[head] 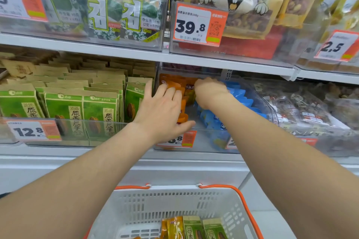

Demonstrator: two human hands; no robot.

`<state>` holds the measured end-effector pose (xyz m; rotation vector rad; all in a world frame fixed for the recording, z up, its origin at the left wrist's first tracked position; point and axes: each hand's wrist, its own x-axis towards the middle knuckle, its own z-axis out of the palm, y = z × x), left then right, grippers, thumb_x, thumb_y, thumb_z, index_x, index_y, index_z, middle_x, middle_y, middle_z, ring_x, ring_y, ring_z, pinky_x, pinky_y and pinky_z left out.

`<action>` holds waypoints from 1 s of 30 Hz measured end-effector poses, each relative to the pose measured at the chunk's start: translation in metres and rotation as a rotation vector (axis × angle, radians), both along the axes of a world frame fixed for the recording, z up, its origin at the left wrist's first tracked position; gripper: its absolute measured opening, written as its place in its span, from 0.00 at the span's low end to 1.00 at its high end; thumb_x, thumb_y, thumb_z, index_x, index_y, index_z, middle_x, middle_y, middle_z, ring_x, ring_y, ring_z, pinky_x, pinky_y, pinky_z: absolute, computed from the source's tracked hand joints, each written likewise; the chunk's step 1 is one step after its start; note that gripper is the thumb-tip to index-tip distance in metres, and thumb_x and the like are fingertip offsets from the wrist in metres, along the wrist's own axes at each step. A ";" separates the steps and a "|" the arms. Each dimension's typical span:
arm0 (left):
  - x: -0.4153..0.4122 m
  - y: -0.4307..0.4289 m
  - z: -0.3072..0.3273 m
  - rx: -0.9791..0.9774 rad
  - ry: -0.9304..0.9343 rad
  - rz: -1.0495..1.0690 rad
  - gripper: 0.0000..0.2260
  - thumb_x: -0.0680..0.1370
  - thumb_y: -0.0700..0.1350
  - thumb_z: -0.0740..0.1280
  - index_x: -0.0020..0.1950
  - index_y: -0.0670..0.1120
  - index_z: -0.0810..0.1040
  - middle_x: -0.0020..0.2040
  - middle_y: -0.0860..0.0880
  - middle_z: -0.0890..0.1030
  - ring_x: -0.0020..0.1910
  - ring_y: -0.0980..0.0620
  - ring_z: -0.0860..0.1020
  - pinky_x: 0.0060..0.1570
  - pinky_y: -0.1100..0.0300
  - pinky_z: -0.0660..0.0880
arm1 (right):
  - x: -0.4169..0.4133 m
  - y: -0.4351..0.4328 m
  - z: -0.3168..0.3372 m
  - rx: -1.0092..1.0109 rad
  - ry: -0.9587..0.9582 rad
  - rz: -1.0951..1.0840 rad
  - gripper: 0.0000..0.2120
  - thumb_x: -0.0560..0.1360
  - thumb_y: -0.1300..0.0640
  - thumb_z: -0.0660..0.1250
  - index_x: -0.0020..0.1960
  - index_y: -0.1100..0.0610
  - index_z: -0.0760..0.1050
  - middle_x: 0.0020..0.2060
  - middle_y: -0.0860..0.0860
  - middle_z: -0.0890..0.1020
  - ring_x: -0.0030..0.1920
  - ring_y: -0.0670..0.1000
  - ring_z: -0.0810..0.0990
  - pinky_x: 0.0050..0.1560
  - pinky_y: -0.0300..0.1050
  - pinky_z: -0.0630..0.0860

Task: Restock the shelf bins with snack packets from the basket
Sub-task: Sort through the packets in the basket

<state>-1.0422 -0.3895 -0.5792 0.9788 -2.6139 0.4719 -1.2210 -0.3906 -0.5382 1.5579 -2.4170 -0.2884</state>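
Hands (165,103) in clear bin (206,140) among orange packets (172,83).

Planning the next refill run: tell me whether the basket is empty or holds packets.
Not empty. The basket holds green packets and orange-yellow packets at its bottom; the frame cuts them off, so count unclear.
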 end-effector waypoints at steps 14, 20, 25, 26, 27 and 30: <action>0.052 0.059 -0.059 -0.242 0.390 -0.255 0.04 0.76 0.44 0.65 0.43 0.45 0.75 0.38 0.48 0.76 0.41 0.43 0.73 0.42 0.47 0.67 | 0.069 0.139 -0.085 -0.595 -0.112 0.372 0.13 0.71 0.52 0.57 0.31 0.55 0.73 0.25 0.56 0.77 0.25 0.61 0.77 0.29 0.44 0.60; 0.077 0.100 -0.173 0.231 0.056 -0.169 0.08 0.75 0.50 0.61 0.42 0.49 0.77 0.36 0.50 0.79 0.40 0.44 0.78 0.45 0.49 0.69 | 0.083 0.186 -0.184 0.101 -0.297 0.392 0.14 0.81 0.51 0.59 0.52 0.57 0.81 0.48 0.60 0.83 0.49 0.63 0.82 0.44 0.51 0.72; 0.087 0.121 -0.224 0.624 -0.399 -0.087 0.09 0.80 0.47 0.60 0.51 0.49 0.81 0.49 0.48 0.83 0.48 0.45 0.81 0.51 0.52 0.78 | 0.097 0.205 -0.242 0.486 -0.330 0.369 0.06 0.81 0.61 0.61 0.45 0.57 0.74 0.43 0.53 0.78 0.46 0.59 0.80 0.43 0.50 0.74; 0.088 0.122 -0.234 0.707 -0.471 -0.054 0.10 0.81 0.46 0.60 0.53 0.48 0.81 0.51 0.47 0.83 0.49 0.45 0.81 0.51 0.50 0.79 | 0.099 0.208 -0.254 0.554 -0.326 0.359 0.07 0.80 0.63 0.62 0.44 0.57 0.72 0.43 0.52 0.76 0.46 0.58 0.79 0.43 0.50 0.75; 0.090 0.124 -0.245 0.785 -0.545 -0.022 0.10 0.81 0.45 0.60 0.55 0.47 0.81 0.53 0.46 0.82 0.50 0.44 0.81 0.51 0.50 0.80 | 0.101 0.211 -0.265 0.617 -0.325 0.343 0.05 0.80 0.65 0.63 0.46 0.58 0.73 0.44 0.52 0.77 0.48 0.59 0.80 0.43 0.51 0.76; 0.098 0.131 -0.270 0.961 -0.768 0.033 0.08 0.81 0.41 0.60 0.53 0.45 0.79 0.53 0.46 0.81 0.48 0.46 0.79 0.47 0.52 0.77 | 0.106 0.217 -0.297 0.775 -0.284 0.368 0.09 0.80 0.67 0.65 0.58 0.60 0.77 0.51 0.54 0.80 0.47 0.57 0.80 0.41 0.51 0.76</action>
